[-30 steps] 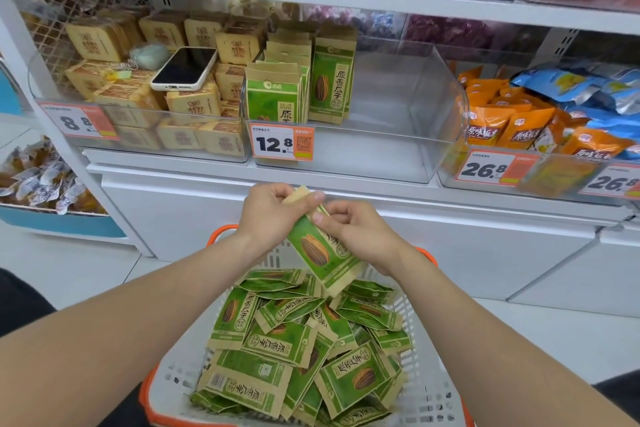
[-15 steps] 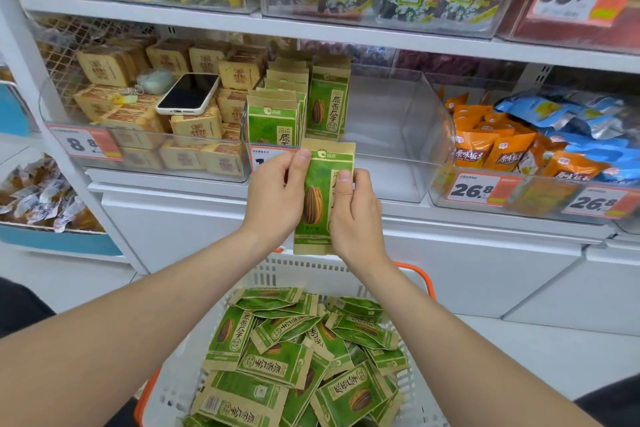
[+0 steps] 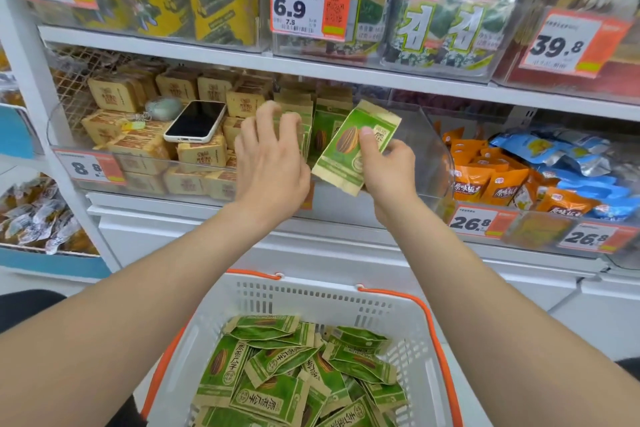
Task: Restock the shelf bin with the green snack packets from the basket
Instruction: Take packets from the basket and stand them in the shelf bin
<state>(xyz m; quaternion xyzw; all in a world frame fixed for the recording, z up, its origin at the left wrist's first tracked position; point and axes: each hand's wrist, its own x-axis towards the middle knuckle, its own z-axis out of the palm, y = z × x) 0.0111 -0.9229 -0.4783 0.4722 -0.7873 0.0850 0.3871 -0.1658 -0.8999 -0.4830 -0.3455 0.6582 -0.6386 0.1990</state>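
Shelf bin (image 3: 427,149) — packet (image 3: 341,163) in right grip (image 3: 389,172)

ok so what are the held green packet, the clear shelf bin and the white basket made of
Green snack packet with tan edges: looks like matte kraft-style paper, possibly film-lined; no glare. Clear shelf bin: rigid glossy plastic, likely acrylic; see-through, reflections on its curved corner. White slotted basket: moulded matte plastic; its orange handles could be plastic or coated wire.
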